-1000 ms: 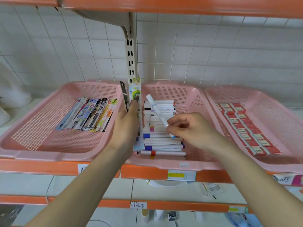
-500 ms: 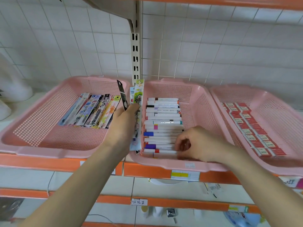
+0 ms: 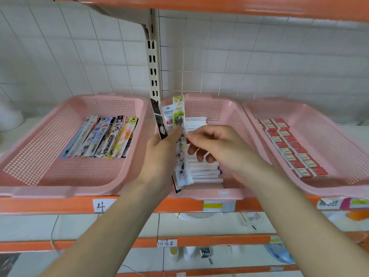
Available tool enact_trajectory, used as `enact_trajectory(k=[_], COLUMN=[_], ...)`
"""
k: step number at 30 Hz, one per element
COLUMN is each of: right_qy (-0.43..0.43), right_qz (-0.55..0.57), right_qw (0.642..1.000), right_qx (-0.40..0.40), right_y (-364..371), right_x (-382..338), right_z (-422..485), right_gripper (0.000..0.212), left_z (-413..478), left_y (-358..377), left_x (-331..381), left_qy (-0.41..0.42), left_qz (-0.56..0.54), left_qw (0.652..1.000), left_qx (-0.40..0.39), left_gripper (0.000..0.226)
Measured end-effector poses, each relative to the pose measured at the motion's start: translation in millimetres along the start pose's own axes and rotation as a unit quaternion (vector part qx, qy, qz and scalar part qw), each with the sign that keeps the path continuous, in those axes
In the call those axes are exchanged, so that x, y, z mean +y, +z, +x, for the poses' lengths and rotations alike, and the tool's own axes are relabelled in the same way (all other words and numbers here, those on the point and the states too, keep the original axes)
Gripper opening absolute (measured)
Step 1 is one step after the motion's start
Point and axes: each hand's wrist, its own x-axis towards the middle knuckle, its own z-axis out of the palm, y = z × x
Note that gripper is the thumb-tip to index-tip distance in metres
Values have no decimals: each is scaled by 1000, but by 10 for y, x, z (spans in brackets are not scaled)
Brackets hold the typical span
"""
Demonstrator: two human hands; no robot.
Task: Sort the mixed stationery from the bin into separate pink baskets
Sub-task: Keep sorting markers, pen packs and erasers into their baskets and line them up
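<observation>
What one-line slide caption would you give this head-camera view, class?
Left hand grips a fan of pen packets at the middle pink basket; fingers of the right hand meet them.

This looks like a stationery shop. Orange shelves (image 3: pixel 60 204) hang on a slotted upright (image 3: pixel 152 56) against a white tiled wall (image 3: pixel 259 56). Paper labels (image 3: pixel 100 205) line the shelf edges. Pink baskets (image 3: pixel 40 191) hold rows of packaged pens (image 3: pixel 103 136), markers (image 3: pixel 203 172) and small red boxes (image 3: pixel 289 148).
</observation>
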Motion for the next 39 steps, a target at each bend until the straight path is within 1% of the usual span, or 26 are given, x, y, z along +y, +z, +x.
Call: enact_trajectory(k=[2, 5, 7, 9, 11, 12, 14, 16, 19, 20, 21, 24, 27, 29, 31, 32, 34, 36, 39], right_qy=[8, 19, 18, 26, 39, 42, 40, 38, 40, 40, 41, 52, 65, 67, 61, 55, 43, 42, 72], right_qz=[-4, -11, -6, -3, 17, 29, 43, 54, 63, 58, 50, 36, 23, 11, -14, -29, -68, -125, -191], right_qw=[1000, 1000, 1000, 999, 998, 997, 995, 995, 995, 995, 996, 997, 997, 998, 998, 998, 997, 991, 979], right_qx=[6, 5, -6, -23, -47, -60, -80, -80, -71, -70, -68, -44, -16, -4, 7, 11, 17, 20, 17], right_y=[21, -13, -33, -27, 0, 27, 92, 138, 173, 183, 193, 234, 368, 538, 748, 867, 1103, 1336, 1665], right_x=[-17, 21, 65, 91, 73, 57, 26, 18, 39, 35, 30, 5, -47, -141, -263, -315, -400, -438, -406], right_z=[-18, -39, -67, -97, -132, -143, -158, -147, -143, -138, -121, -13, 166, 323, 515, 620, 837, 1079, 1441], right_gripper=[18, 16, 14, 14, 15, 15, 13, 11, 13, 13, 12, 4, 5, 5, 7, 11, 16, 13, 6], left_z=[-36, -84, -99, -170, -251, -289, -339, -359, -371, -357, -335, -203, -14, 129, 297, 383, 561, 738, 1015], left_y=[43, 67, 41, 12, -18, -50, -152, -249, -393, -450, -520, -758, -1004, -1176, -1349, -1439, -1613, -1766, -2010], left_x=[-63, -148, -179, -200, -201, -191, -157, -127, -86, -54, -12, 167, 370, 509, 674, 758, 905, 1006, 1073], left_qy=[8, -9, -30, -53, -67, -64, -35, -5, -10, -14, -9, 28, 48, 61, 50, 34, -4, -22, -8], left_qz=[-2, -21, -31, -47, -45, -32, -10, -5, 16, 26, 35, 68, 83, 83, 48, 29, -1, -31, -3], left_qw=[1000, 1000, 999, 997, 997, 997, 998, 998, 997, 997, 996, 992, 990, 991, 994, 995, 995, 996, 998], left_qx=[-2, 1, -4, -6, 12, 25, 49, 65, 71, 74, 79, 104, 104, 88, 81, 88, 95, 83, 65], left_gripper=[19, 20, 19, 24, 25, 25, 20, 17, 23, 22, 19, 21, 16, 25, 34, 36, 36, 34, 32])
